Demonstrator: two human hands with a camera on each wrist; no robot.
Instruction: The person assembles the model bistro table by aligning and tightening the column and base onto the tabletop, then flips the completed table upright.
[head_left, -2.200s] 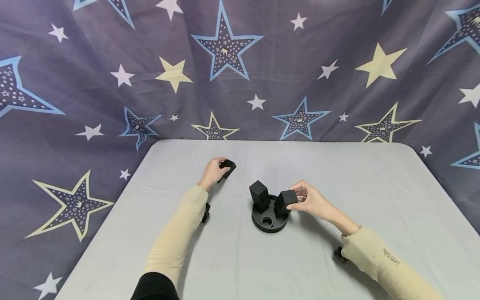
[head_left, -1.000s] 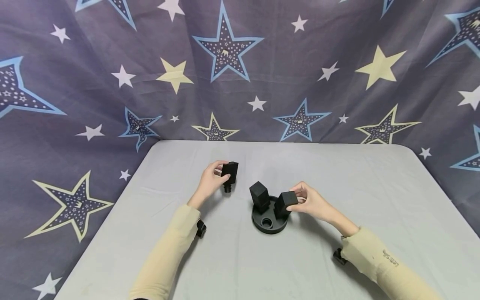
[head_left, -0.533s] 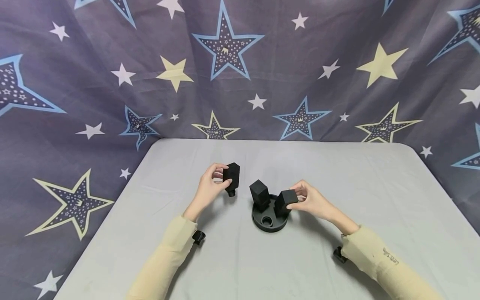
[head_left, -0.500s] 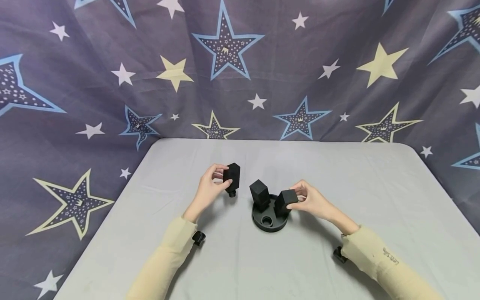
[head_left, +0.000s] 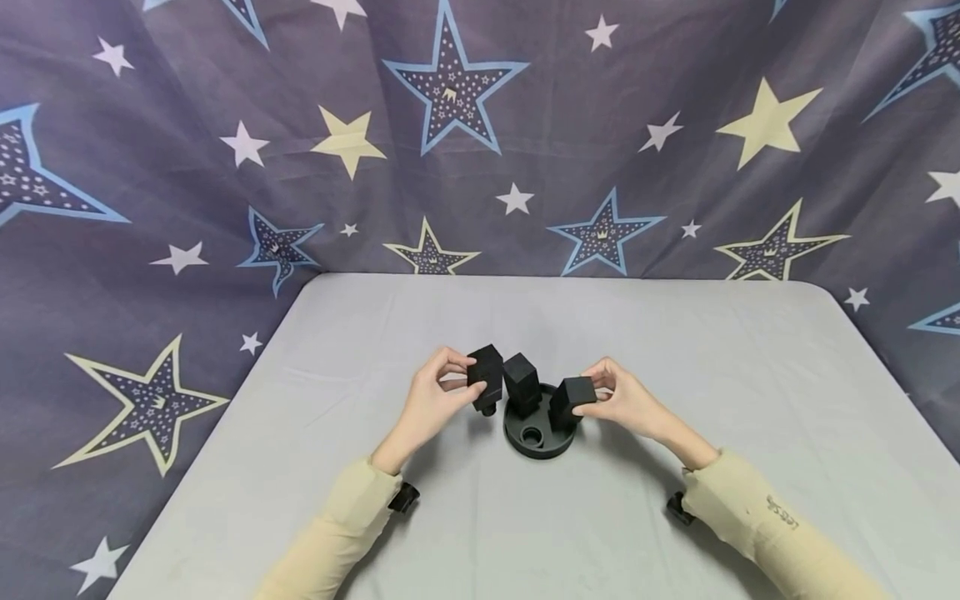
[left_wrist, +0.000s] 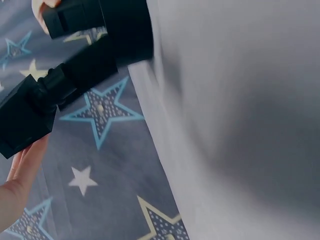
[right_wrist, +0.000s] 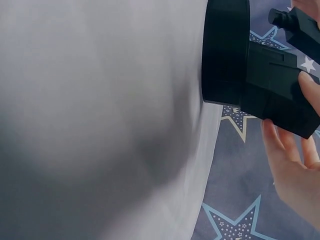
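Note:
My left hand pinches a black rectangular block between thumb and fingers, off the table. A short round peg juts from its lower end. Just right of it, a round black base with a raised rim carries two similar blocks. The left standing block has no hand on it. My right hand grips the right standing block, thumb in front, fingers behind. A ring-shaped socket sits at the base's front. The right wrist view shows that gripped block against the base.
A pale grey cloth covers the table. Behind it hangs a dark curtain printed with stars. Small black cameras are worn at both wrists, below the beige sleeves.
My left hand has brought its block from the table's far left toward the base, turning it peg-down on the way. The right hand, its block and the base have stayed put.

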